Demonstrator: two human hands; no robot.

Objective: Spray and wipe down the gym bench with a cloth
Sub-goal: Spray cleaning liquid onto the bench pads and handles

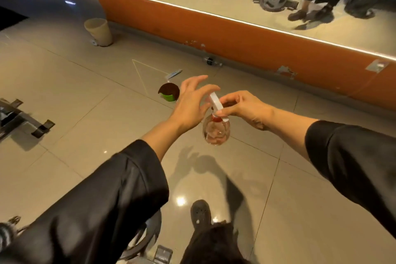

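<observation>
Fingers of the right hand [242, 107] pinch the white trigger head [216, 104] of a small spray bottle [216, 132], so the clear round body hangs free below it over the tiled floor [85, 96]. The left hand [192, 103] is spread beside the nozzle, fingers straight and holding nothing; my guess is that it is about to steady or take over the bottle. Little liquid seems to sit in the bottle, perhaps a shallow pinkish layer at the bottom, though blur makes this uncertain. No cloth shows in either hand, and the bench pad itself is out of view; only dark metal frame feet [40, 127] at the left edge hint at equipment close by. A beige bin [99, 31] stands against the orange wall [214, 34], its contents hidden, and a green tub with a brown lid [169, 92] sits on the floor.
</observation>
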